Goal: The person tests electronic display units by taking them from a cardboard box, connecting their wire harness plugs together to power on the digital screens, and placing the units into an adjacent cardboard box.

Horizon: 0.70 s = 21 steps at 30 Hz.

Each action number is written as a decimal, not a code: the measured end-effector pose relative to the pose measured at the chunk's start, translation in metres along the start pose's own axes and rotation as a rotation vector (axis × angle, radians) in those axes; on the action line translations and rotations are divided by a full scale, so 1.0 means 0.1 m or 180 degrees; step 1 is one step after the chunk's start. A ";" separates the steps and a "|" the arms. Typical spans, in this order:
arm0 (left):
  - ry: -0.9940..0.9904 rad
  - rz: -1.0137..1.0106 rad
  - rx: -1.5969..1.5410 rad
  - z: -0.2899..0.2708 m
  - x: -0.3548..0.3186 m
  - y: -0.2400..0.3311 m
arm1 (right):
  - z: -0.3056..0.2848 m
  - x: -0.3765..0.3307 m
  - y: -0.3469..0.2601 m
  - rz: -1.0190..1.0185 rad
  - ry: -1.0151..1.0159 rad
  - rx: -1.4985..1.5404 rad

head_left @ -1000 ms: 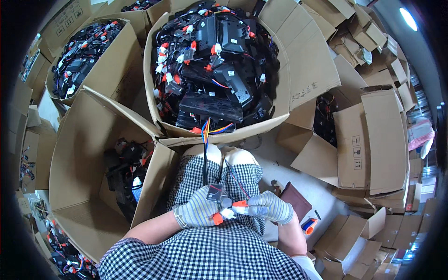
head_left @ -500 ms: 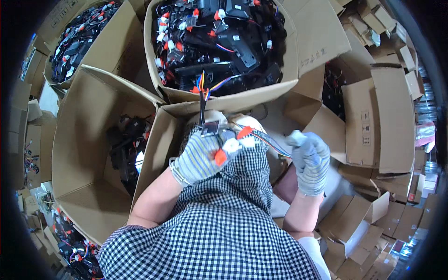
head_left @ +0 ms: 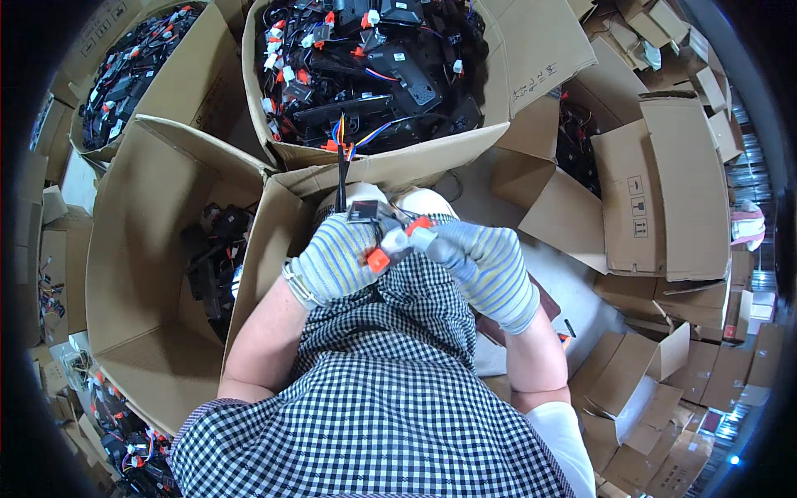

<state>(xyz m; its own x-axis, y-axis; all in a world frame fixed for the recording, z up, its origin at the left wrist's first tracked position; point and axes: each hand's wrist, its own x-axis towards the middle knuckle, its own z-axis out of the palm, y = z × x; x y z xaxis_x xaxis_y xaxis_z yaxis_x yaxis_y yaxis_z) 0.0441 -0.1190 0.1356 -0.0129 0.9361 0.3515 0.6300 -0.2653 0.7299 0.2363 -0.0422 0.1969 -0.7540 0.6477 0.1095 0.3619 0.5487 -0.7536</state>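
Striped grey work gloves cover both hands, which are close together above my lap. My left hand [head_left: 332, 259] is closed around a small black electronic module [head_left: 363, 212] with plug connectors bunched beside it. An orange-red connector [head_left: 378, 261] and a white connector [head_left: 397, 241] show at its fingertips. From the module a black cable [head_left: 341, 178] runs up toward the far box, ending in loose coloured wires [head_left: 345, 149]. My right hand [head_left: 491, 272] pinches a white plug connector [head_left: 422, 240] right next to that bunch; another orange-red connector [head_left: 419, 224] lies just above it. Whether the plugs are joined is hidden.
A large cardboard box [head_left: 398, 170] full of black modules stands straight ahead. On the left, an open box [head_left: 137, 274] holds some dark parts [head_left: 220, 257]. Another filled box [head_left: 195, 75] is at far left. Open cartons [head_left: 631, 199] crowd the right side.
My right hand has moved left with its white connector, up against the bunch in my left hand. The wires stretched between the hands no longer show. The whole view has shifted slightly.
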 end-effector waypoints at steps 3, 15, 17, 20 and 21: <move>-0.1817 -0.0116 0.0904 -0.17 0.06 0.00 | -0.12 0.07 -0.05 -0.0734 -0.0275 -0.1362; -0.3046 0.0356 0.0915 -0.11 0.15 0.03 | -0.10 0.43 -0.33 -0.1031 -0.2546 -0.1925; -0.2990 0.0317 0.0873 0.03 0.03 -0.02 | -0.01 0.39 -0.23 -0.1146 -0.2772 -0.2005; -0.2945 0.0352 0.0826 0.18 -0.05 -0.08 | 0.04 0.32 -0.05 -0.1089 -0.2730 -0.1772; -0.2970 0.0264 0.0793 0.21 -0.06 -0.10 | 0.07 0.32 0.02 -0.1100 -0.2734 -0.1794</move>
<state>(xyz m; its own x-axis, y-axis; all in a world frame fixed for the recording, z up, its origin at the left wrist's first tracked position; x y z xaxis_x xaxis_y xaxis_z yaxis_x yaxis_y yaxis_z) 0.0538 -0.1168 0.1141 0.5928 0.7518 -0.2888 0.7490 -0.3827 0.5409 0.2097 -0.0241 0.1943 -0.9162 -0.0550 -0.3969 0.0906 0.9364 -0.3390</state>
